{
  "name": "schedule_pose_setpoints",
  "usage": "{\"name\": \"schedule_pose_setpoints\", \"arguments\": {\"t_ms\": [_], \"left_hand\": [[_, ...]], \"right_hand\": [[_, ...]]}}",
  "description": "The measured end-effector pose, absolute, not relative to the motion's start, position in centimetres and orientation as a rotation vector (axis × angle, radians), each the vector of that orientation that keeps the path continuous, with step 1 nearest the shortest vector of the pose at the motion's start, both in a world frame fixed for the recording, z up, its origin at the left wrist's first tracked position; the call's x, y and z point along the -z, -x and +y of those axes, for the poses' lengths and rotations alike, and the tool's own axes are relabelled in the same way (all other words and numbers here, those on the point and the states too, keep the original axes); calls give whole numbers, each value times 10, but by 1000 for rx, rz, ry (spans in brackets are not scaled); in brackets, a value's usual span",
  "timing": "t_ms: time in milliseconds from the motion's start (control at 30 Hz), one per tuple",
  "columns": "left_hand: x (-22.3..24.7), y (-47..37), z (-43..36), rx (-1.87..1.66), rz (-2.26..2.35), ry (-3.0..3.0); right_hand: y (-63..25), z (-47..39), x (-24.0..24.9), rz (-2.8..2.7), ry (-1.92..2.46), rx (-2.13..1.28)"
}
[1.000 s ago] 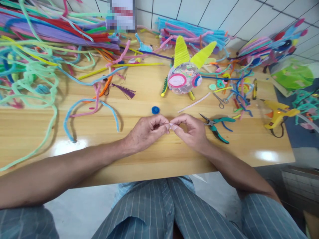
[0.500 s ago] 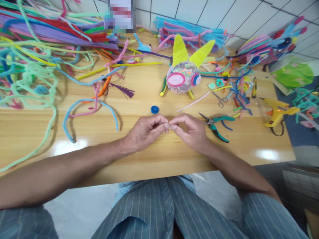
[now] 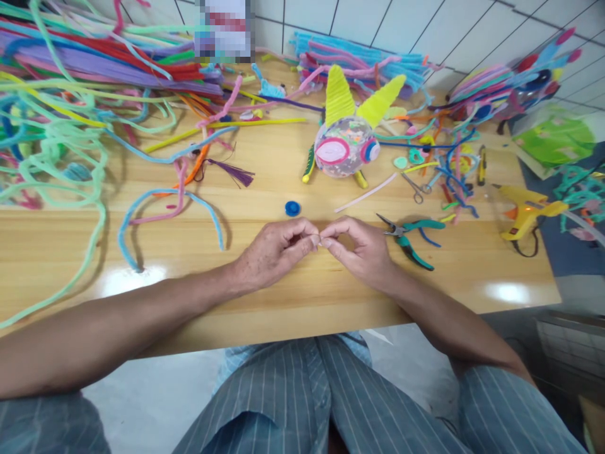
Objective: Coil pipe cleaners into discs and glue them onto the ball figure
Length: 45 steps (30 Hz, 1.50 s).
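My left hand [image 3: 278,249] and my right hand [image 3: 359,249] meet fingertip to fingertip over the front part of the table. Both are closed in a pinch, and whatever lies between the fingertips is too small to make out. Just beyond my left hand lies a small coiled blue disc [image 3: 292,208]. Farther back stands a clear, rounded craft figure [image 3: 344,148] with yellow ears, a pink-rimmed oval and a blue-and-white round piece on its front. To the right of my right hand rest long-nose pliers [image 3: 409,241] with teal handles, their jaws apart.
Tangled pipe cleaners [image 3: 61,164] cover the left side, with bundled ones [image 3: 359,60] along the back. A pale pink strip [image 3: 366,192], scissors [image 3: 416,187], a cutter knife [image 3: 482,165] and a yellow glue gun [image 3: 527,211] lie to the right. A purple tassel [image 3: 234,171] is at centre left.
Both hands keep the same pinch in nearly the same place. The whole view has shifted very slightly; the things on the table have not moved.
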State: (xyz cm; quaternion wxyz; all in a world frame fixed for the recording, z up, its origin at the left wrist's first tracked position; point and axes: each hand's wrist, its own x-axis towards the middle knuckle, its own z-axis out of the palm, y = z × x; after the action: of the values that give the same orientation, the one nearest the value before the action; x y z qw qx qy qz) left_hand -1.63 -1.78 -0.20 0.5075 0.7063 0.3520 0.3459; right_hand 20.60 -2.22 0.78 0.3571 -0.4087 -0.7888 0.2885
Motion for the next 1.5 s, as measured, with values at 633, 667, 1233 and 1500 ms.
{"name": "schedule_pose_setpoints", "arguments": {"t_ms": [633,667,1233,1500], "left_hand": [[3,14,-18,-823,870,-1702],[2,14,-18,-834,872,-1705],[5,12,-19,-910,923,-1557],[4,12,-18,-887,868,-1486]], "right_hand": [[-210,-23,3,-1901,1102,-933],[-210,-23,3,-1871,1095,-972],[-202,-24,0,-1766,1139,-905],[-202,-24,6,-1797,1096,-916]]}}
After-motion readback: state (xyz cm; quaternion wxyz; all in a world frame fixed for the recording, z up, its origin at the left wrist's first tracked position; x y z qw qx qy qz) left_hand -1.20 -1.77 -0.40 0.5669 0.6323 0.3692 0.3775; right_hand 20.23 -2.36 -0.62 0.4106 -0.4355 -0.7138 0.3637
